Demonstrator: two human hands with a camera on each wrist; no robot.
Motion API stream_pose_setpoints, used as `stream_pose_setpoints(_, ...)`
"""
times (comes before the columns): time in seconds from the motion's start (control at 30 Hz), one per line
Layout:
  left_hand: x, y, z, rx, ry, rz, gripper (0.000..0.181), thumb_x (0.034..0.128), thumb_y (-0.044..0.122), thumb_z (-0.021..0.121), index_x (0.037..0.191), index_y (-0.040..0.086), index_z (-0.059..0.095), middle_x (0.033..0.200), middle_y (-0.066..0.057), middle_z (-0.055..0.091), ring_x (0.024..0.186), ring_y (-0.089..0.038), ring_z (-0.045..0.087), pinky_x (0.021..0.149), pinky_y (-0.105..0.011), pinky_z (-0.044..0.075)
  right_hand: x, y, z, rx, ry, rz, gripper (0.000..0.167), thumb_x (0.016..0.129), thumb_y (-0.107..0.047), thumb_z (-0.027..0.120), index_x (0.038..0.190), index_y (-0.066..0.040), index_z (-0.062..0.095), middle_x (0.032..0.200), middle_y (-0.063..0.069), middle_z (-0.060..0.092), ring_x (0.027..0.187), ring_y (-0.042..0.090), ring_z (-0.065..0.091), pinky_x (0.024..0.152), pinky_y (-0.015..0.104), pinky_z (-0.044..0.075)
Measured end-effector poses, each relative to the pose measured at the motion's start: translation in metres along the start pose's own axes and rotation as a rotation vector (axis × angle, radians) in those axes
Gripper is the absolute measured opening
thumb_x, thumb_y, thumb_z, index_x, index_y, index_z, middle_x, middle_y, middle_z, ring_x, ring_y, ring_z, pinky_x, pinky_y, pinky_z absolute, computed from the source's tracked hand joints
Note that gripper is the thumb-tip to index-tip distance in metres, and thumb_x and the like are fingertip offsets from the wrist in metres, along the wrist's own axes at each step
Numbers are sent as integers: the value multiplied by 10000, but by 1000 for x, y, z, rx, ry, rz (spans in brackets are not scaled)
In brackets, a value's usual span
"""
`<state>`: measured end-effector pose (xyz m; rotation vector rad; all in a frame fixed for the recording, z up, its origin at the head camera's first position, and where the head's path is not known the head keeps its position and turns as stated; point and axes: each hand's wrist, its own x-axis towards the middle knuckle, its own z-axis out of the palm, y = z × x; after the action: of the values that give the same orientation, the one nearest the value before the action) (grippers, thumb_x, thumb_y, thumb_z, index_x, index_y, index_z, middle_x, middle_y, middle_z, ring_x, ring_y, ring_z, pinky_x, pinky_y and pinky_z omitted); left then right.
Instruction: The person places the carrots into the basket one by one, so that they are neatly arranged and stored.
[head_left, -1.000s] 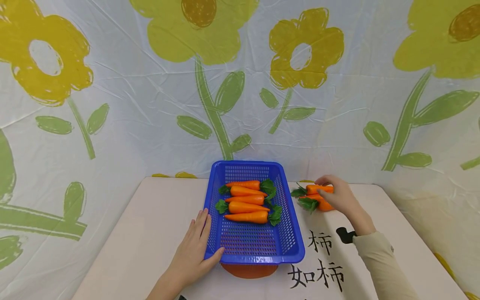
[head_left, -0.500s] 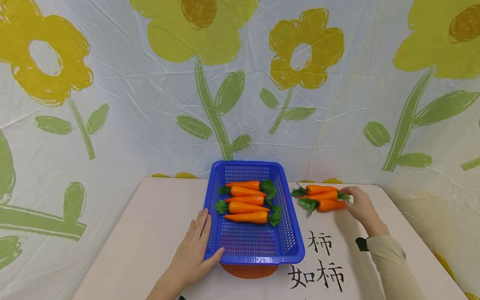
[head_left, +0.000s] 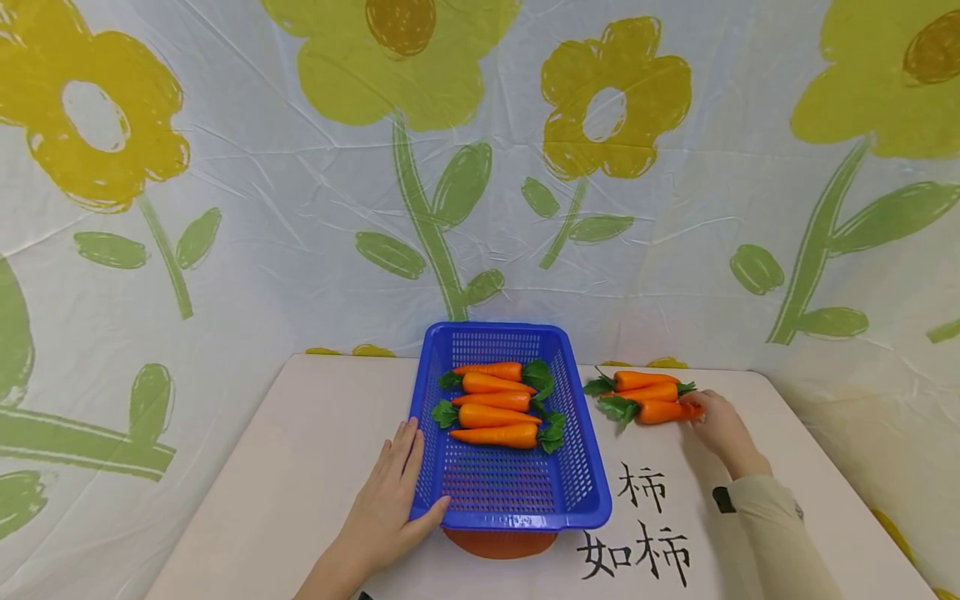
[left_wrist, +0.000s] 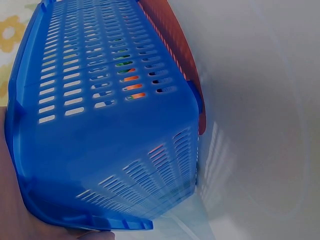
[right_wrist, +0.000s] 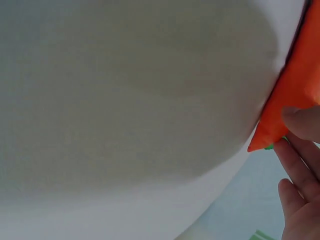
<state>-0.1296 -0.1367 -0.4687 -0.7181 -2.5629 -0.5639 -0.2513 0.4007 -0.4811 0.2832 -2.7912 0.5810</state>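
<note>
A blue basket [head_left: 525, 521] holds several orange carrots [head_left: 495, 436] with green leaves, lying crosswise. My left hand [head_left: 386, 492] rests with straight fingers along the basket's left rim, thumb at its front corner; the left wrist view shows the basket's perforated wall [left_wrist: 100, 145]. Right of the basket, three carrots lie side by side on the table. My right hand [head_left: 726, 429] pinches the pointed end of the nearest carrot [head_left: 663, 412]. The right wrist view shows the thumb on the orange tip [right_wrist: 270, 125] and the fingers beside it.
The white table [head_left: 300, 433] bears black written characters [head_left: 663, 554] in front of the loose carrots. A reddish-brown round shape [head_left: 501, 544] shows under the basket's front edge. Behind the table hangs a cloth with printed flowers [head_left: 615, 92].
My right hand has moved right, from above the loose carrots to their right ends, then slightly down to the nearest carrot's tip. My left hand and the basket have stayed in place.
</note>
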Motion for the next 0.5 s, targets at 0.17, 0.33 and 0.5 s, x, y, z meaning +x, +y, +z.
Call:
stream_pose_setpoints(0.17, 0, 0, 0, 3, 17, 14, 888, 884, 462, 662, 1480, -113, 342, 1593, -244, 242, 1456, -391, 268, 1206, -463, 176, -1, 1, 2, -10, 11, 10, 248, 707, 189, 592, 920, 85, 664, 890, 244, 583, 856, 473, 557, 815, 641, 453)
stream_pose_setpoints(0.33, 0, 0, 0, 2, 13, 11, 888, 886, 460, 658, 1484, -111, 335, 1597, -240, 236, 1463, -383, 255, 1211, -451, 159, -3, 1, 4, -23, 14, 11, 261, 689, 218, 588, 901, 86, 663, 899, 242, 580, 886, 489, 554, 844, 648, 446)
stream_pose_setpoints(0.5, 0, 0, 0, -8, 12, 8, 885, 888, 457, 659, 1485, -110, 334, 1597, -239, 234, 1460, -388, 257, 1222, -411, 110, -4, -1, 5, -35, 7, 33, 259, 710, 223, 604, 924, 84, 650, 940, 264, 573, 928, 504, 539, 871, 654, 437)
